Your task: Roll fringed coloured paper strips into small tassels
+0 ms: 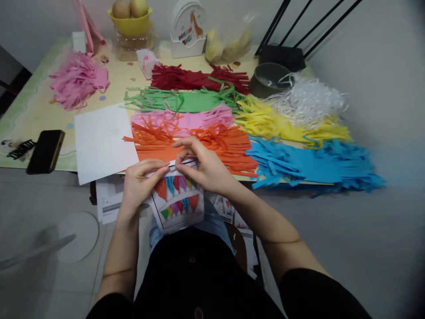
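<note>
A printed sheet [181, 208] with pictures of colourful tassel garlands hangs between my hands, over my lap at the table's front edge. My left hand [141, 181] pinches its upper left edge between thumb and fingers. At the top edge, my right hand [199, 164] has thumb and forefinger closed on the paper, the other fingers curled above. Just beyond them lies orange fringed paper [226, 148]. To the left of it rests a blank white sheet [102, 141], reaching past the table edge.
Fringed papers in pink [192, 122], green [195, 101], dark red [195, 79], yellow [268, 119] and blue [315, 164] cover the table. White shredded strands [308, 99] lie by a dark pot [270, 79]. A phone [45, 151] overhangs the left front edge; a pink tassel bunch [78, 79] lies behind.
</note>
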`<state>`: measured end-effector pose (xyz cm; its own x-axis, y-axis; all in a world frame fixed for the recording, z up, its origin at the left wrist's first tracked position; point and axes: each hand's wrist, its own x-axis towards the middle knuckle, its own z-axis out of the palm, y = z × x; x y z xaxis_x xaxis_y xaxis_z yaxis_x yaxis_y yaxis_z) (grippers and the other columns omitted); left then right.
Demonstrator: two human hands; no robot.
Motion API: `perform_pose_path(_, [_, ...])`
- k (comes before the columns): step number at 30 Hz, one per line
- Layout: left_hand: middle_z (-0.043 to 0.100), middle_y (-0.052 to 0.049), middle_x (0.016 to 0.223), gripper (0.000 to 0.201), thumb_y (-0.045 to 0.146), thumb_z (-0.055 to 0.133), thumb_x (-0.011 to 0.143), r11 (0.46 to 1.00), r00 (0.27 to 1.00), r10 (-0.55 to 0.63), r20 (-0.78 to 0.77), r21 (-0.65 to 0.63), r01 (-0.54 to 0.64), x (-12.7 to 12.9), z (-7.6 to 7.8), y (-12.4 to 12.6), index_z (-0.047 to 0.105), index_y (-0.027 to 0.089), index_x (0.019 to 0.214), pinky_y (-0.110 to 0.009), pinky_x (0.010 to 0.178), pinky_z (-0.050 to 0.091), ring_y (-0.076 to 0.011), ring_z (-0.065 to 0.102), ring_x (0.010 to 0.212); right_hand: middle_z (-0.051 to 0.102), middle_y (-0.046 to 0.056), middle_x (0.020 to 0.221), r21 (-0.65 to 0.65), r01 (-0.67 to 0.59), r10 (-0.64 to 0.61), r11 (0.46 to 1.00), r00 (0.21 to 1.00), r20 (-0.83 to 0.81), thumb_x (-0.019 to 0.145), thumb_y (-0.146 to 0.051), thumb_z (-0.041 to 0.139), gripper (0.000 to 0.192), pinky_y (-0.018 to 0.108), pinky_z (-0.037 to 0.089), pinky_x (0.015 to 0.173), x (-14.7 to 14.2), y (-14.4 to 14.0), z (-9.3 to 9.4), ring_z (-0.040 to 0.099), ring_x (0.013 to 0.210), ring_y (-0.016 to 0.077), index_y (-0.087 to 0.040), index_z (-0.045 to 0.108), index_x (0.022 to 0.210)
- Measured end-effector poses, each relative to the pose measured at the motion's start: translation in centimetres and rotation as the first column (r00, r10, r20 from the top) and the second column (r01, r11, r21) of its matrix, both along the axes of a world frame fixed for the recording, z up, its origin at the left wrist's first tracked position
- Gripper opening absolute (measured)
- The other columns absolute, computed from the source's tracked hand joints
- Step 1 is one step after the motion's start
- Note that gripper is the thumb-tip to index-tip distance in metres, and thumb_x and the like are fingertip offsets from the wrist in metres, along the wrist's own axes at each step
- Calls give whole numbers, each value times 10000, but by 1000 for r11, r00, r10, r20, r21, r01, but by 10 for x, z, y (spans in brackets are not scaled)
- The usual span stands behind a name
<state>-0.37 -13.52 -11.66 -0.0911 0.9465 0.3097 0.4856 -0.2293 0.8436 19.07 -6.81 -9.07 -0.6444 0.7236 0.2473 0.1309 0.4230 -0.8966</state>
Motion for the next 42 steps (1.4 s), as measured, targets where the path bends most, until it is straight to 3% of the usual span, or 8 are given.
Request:
perform_pose_path(9, [783, -36, 933, 114, 266, 704, 880, 999, 999, -36, -40, 35, 38, 7, 3, -4, 794, 218, 931, -266, 821, 553, -157, 716, 860, 650, 29, 921, 185, 135, -138, 973, 990, 5, 872, -125, 563, 350, 316, 487, 869, 1, -10, -7, 633, 919, 182, -205, 499, 1207])
perform_pose_path(15, [786, -44, 943, 132, 296, 717, 868, 999, 999, -32, -1, 25, 32, 3, -1, -4, 800, 226, 944, -285, 836, 566, -171, 722, 878, 683, 93, 1049, 354, 221, -233, 909, 972, -8, 904, -217, 637, 350, 380, 492, 932, 4, -10, -18, 624, 1012, 229, -174, 562, 1242])
perform_pose_path(21, [784, -40, 925, 98, 280, 756, 826, 1000, 998, -13, 61, 26, 12, 2, -13, -4, 791, 216, 892, -306, 838, 573, -180, 729, 864, 757, 43, 924, 132, 125, -108, 983, 985, -133, 885, -279, 699, 93, 322, 553, 860, 17, 3, -39, 709, 906, 178, -193, 720, 855])
perform_pose_path(25, [755, -41, 899, 54, 245, 760, 825, 975, 998, 44, -42, 219, -34, 5, -17, -3, 750, 192, 820, -315, 831, 559, -173, 702, 873, 776, 38, 889, 79, 161, -139, 984, 964, -227, 851, -234, 733, 63, 280, 564, 834, 18, 6, -46, 728, 863, 154, -183, 759, 823])
perform_pose_path(28, [717, -30, 853, 66, 184, 711, 863, 937, 980, 59, -192, 349, 12, 3, -18, -3, 748, 204, 914, -269, 751, 545, -143, 668, 808, 779, 40, 880, 68, 179, -158, 982, 958, -237, 841, -213, 739, 52, 264, 567, 826, 19, 6, -46, 732, 852, 148, -178, 770, 817])
perform_pose_path(34, [646, -53, 1037, 322, 176, 558, 957, 919, 747, 22, -665, 308, 247, -10, -11, -3, 721, 330, 1188, -225, 699, 511, -129, 627, 833, 781, 42, 877, 77, 193, -172, 978, 961, -218, 847, -205, 729, 66, 266, 572, 824, 22, 6, -45, 735, 846, 150, -175, 780, 818])
perform_pose_path(38, [646, -69, 1109, 327, 239, 522, 979, 928, 640, -13, -768, 230, 295, -10, 1, 1, 689, 329, 1246, -250, 716, 490, -148, 624, 860, 783, 45, 876, 96, 201, -176, 975, 961, -215, 849, -191, 726, 69, 256, 572, 822, 23, 5, -44, 737, 846, 146, -165, 784, 823])
perform_pose_path(42, [700, -62, 1021, 280, 336, 566, 972, 932, 596, -6, -803, 211, 294, 0, 8, 9, 715, 283, 1203, -271, 701, 459, -153, 617, 779, 786, 42, 878, 110, 198, -172, 974, 962, -211, 844, -192, 736, 61, 248, 573, 815, 22, 5, -46, 740, 845, 146, -169, 792, 837])
